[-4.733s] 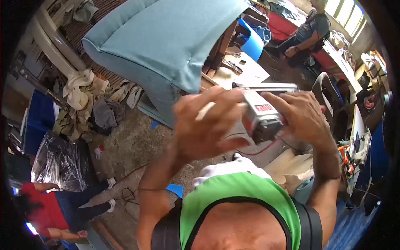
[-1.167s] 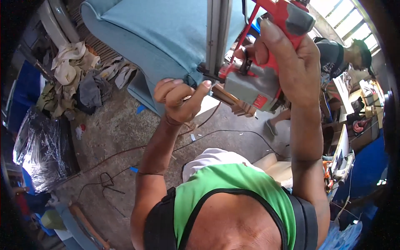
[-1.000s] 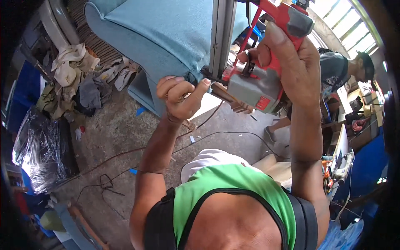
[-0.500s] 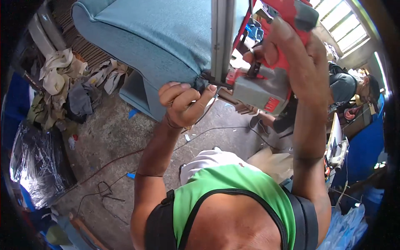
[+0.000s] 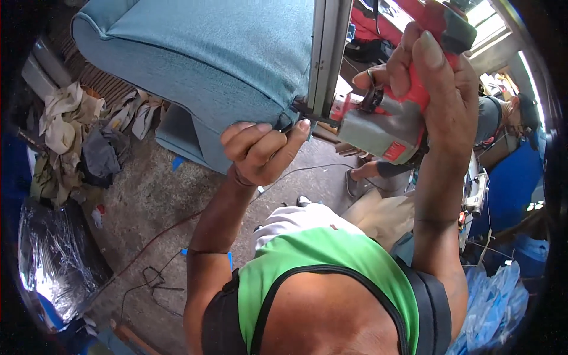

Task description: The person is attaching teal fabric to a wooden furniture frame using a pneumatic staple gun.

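Light blue upholstery covers a padded sofa piece [image 5: 219, 59] in front of me, its corner close to both hands. My left hand [image 5: 260, 151] is closed at that corner, its fingers curled and thumb out, pinching the edge of the blue fabric [image 5: 285, 120]. My right hand [image 5: 441, 89] grips the red handle of a staple gun [image 5: 381, 133] with a grey head and a long silver magazine. The gun's nose meets the fabric corner just beyond my left thumb. What lies between the nose and the cloth is hidden.
Fabric scraps [image 5: 65, 118] are heaped at the left, above a plastic-wrapped bundle [image 5: 59, 254]. A thin hose [image 5: 157, 234] and dark cords cross the concrete floor. Another person [image 5: 494, 118] sits at the right. Blue plastic sheeting [image 5: 494, 302] lies at the lower right.
The staple gun and my right hand have shifted slightly right in the view. The sofa piece appears a little further left. My left hand keeps its pinch at the corner.
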Demonstrator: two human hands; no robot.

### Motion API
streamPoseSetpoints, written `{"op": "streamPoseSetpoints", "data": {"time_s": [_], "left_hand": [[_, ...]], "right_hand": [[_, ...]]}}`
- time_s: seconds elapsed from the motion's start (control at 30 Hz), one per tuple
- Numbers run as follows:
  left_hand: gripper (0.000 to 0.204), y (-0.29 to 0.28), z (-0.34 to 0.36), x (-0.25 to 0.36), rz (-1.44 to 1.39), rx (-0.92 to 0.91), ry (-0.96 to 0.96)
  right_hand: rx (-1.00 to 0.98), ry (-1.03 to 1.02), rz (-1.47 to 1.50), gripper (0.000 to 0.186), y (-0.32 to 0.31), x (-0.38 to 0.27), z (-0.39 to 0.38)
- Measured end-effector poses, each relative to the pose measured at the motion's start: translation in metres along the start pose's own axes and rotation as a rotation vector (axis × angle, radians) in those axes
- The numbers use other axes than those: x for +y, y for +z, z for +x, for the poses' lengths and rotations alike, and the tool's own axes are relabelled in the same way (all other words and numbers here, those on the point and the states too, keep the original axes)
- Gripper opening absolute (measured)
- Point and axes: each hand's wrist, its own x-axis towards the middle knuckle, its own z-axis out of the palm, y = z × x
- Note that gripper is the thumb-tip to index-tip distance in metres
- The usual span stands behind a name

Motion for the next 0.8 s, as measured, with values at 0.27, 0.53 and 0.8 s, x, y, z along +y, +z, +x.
{"op": "streamPoseSetpoints", "data": {"time_s": [0.27,0.53,0.8], "left_hand": [[0.018,-0.009,0.001,-0.005,-0.115,-0.037,-0.015],[0.015,0.001,-0.001,-0.003,-0.021,-0.001,-0.006],[0.018,-0.041,0.016,0.000,-0.016,-0.102,-0.094]], "right_hand": [[0.146,0.129,-0.065,0.039,0.029,-0.022,0.005],[-0.170,0.207,-0.226,0.032,0.016,-0.041,0.033],[-0.066,-0.063,-0.126,0.044,-0.026,-0.001,0.003]]}}
